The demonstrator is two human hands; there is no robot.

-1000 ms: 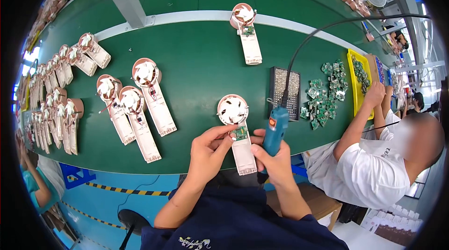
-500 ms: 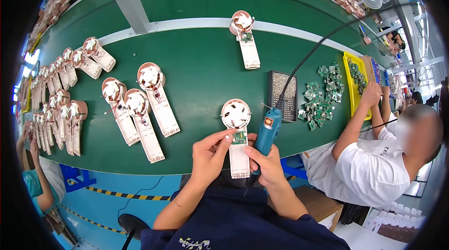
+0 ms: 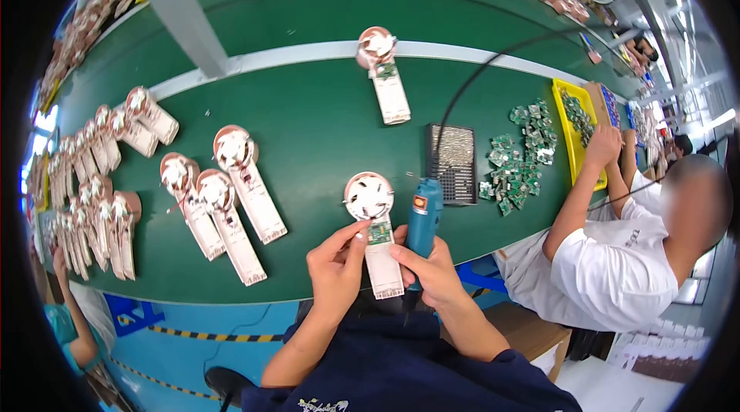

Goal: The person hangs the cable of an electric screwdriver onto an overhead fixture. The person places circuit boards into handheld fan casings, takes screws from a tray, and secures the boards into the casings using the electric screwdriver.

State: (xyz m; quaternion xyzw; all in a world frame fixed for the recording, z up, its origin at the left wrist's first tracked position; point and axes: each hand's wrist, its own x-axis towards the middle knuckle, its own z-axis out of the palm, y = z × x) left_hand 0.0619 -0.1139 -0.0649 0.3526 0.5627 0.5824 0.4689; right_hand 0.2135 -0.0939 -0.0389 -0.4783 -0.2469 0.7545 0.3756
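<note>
A half-shell of a handheld fan [image 3: 384, 269], with a round pink head and white blades, lies in front of me. A small green circuit board [image 3: 379, 233] sits in the top of its handle. My left hand [image 3: 336, 272] has thumb and index finger closed together at the board's left edge; whatever is between them is too small to make out. My right hand [image 3: 436, 273] grips a teal electric screwdriver [image 3: 424, 219], its corded end up, while the thumb presses on the fan handle's right side. The screwdriver's lower end is hidden by the hand.
A black screw tray [image 3: 453, 165] stands beyond the screwdriver, near loose circuit boards [image 3: 515, 169] and a yellow bin [image 3: 574, 138]. Another fan shell [image 3: 391, 96] lies farther back; several more [image 3: 248, 181] lie left. A co-worker [image 3: 617, 258] sits at right, another person's arm [image 3: 73, 312] at left.
The view has shifted slightly. The screwdriver stands more upright beside the fan handle. Both hands stay at the same fan shell, left fingertips still by the board.
</note>
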